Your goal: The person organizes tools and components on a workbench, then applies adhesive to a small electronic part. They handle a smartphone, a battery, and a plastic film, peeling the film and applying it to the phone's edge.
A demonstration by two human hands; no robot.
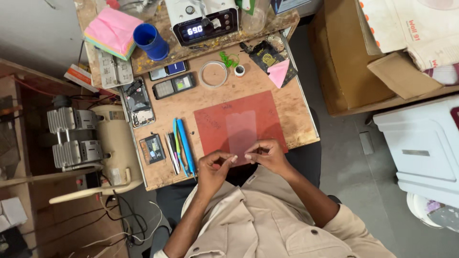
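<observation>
Both hands meet at the near edge of a red mat (pixel 215 122) on a small wooden bench (pixel 296 119). Left hand (pixel 213 166) and right hand (pixel 266 154) each pinch w/ thumb & forefinger closed on the bottom edge of a thin clear film sheet (pixel 240 128), which lies flat on the mat, upright rectangle, roughly centred. Left of the mat: blue tools (pixel 184 143) side by side, then a small dark battery (pixel 152 149). Farther back: two phones (pixel 173 85), a clear tape ring (pixel 213 74), a pink cloth (pixel 278 72), a blue cup (pixel 150 41), a pink pad stack (pixel 112 31) & a machine w/ lit digital readout (pixel 203 24). Compressor (pixel 91 143) sits left of the bench.
</observation>
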